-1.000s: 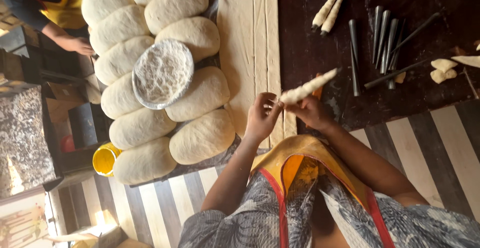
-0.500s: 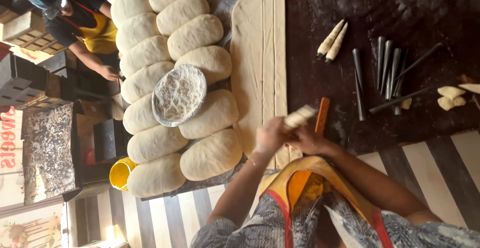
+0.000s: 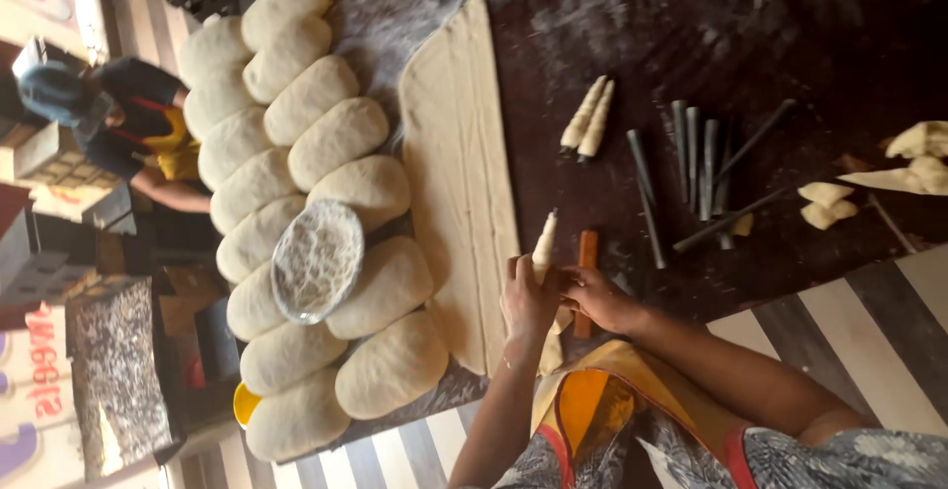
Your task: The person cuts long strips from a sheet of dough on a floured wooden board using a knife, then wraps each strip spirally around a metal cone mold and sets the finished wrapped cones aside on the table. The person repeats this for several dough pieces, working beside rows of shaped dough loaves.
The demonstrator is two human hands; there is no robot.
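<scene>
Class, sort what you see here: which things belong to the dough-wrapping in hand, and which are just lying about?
In the job:
left hand
right hand
dough-wrapped cone
rolled dough sheet
bare metal cones
two finished wrapped cones

Lying about:
dough loaves
glass bowl
dough scraps
yellow tub

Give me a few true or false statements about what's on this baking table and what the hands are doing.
1. Both hands, the left hand and the right hand, hold a dough-wrapped cone. True.
2. Two finished dough cones lie side by side on the dark table. True.
3. The glass bowl sits on the floor. False: it rests on the dough loaves.
4. The metal cone moulds are stacked on the rolled dough sheet. False: they lie on the table.
</scene>
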